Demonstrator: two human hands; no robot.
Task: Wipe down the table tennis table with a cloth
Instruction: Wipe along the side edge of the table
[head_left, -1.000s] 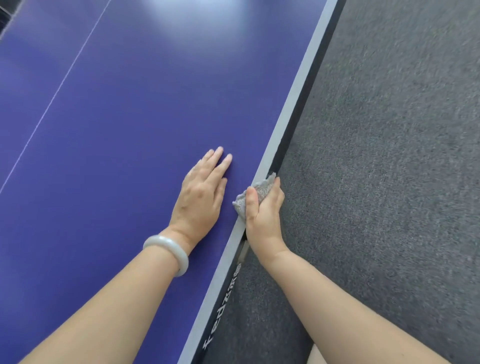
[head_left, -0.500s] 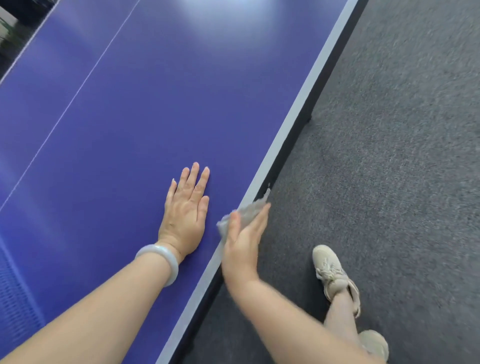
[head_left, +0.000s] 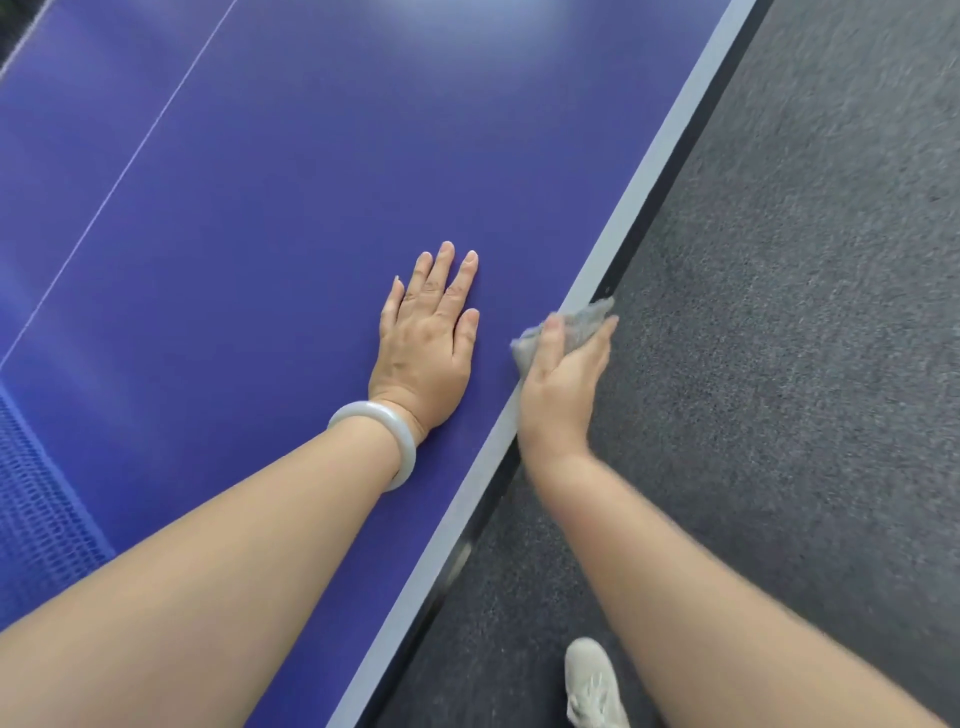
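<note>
Head view: left hand (head_left: 423, 348) laid flat on table (head_left: 311, 156); cloth (head_left: 583, 325), gripped by right hand (head_left: 561, 389) at right edge, could be snagged there and dropped

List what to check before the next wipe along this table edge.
1. Cloth gripped by right hand: ok.
2. Cloth on the white border of the table: ok.
3. Left hand flat on table, apart from cloth: ok.
4. Dust left on border: cannot tell.
5. Shoe on carpet, beside table: ok.
</note>
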